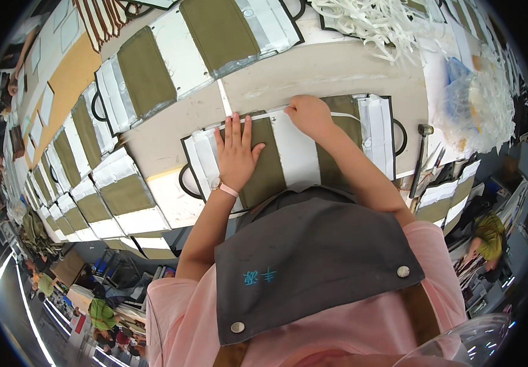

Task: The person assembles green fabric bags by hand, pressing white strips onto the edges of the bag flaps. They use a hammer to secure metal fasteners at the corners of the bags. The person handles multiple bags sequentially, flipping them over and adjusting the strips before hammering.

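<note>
In front of me a flat bag panel of white and olive-green sections lies on the table, with a black loop handle at each end. My left hand rests on its left green section, palm down and fingers stretched out near the far edge. My right hand is closed in a pinch at that same edge, right of the middle. A narrow white strip runs out from beneath this hand and curves down over the right side of the panel. The fingertips of the right hand are partly hidden.
Another green and white panel lies beyond mine. Similar panels are stacked to the left. A heap of loose white strips lies at the far right, near crumpled clear plastic. A hammer lies right of the panel.
</note>
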A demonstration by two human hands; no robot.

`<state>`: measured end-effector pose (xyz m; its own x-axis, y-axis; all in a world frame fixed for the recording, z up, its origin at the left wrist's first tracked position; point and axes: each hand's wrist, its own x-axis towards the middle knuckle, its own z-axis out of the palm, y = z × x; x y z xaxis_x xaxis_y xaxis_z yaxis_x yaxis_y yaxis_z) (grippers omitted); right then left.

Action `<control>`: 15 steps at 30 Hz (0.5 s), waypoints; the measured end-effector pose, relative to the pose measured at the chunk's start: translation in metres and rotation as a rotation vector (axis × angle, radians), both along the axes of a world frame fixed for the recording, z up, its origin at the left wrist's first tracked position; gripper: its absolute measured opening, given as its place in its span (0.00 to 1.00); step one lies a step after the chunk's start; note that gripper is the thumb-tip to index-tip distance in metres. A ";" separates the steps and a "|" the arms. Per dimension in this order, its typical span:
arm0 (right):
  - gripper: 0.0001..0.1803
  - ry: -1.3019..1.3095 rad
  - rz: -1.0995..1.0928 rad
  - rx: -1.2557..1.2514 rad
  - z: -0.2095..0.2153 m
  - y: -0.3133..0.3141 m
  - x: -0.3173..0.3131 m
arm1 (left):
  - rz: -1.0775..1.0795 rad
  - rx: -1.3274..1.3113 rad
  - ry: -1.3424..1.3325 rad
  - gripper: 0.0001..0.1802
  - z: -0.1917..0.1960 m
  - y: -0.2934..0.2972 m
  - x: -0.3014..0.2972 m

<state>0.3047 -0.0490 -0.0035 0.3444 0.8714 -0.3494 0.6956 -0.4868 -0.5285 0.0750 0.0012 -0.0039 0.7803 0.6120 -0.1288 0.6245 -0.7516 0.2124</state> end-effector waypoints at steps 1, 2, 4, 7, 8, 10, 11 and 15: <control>0.13 0.002 0.001 0.001 0.001 0.000 0.000 | -0.006 0.008 0.003 0.40 0.000 0.000 0.001; 0.13 0.000 -0.002 0.009 0.000 0.000 0.000 | -0.012 0.016 0.007 0.39 0.001 0.000 0.001; 0.13 -0.005 -0.010 0.025 -0.002 -0.001 0.001 | -0.004 0.029 0.001 0.39 -0.001 -0.001 0.001; 0.13 -0.018 -0.007 -0.003 -0.001 0.001 0.000 | 0.004 0.030 0.011 0.39 0.001 -0.002 0.004; 0.13 -0.023 -0.001 -0.009 -0.001 0.002 -0.001 | 0.011 0.028 0.017 0.39 0.004 -0.003 0.007; 0.13 -0.036 0.011 -0.021 -0.001 0.003 -0.001 | 0.061 0.020 0.001 0.41 0.008 -0.011 0.021; 0.13 -0.037 0.005 -0.009 -0.002 0.003 -0.002 | 0.093 0.016 -0.005 0.41 0.009 -0.017 0.029; 0.13 -0.168 0.022 0.033 0.007 -0.006 -0.002 | -0.015 -0.005 -0.100 0.44 -0.011 -0.025 0.050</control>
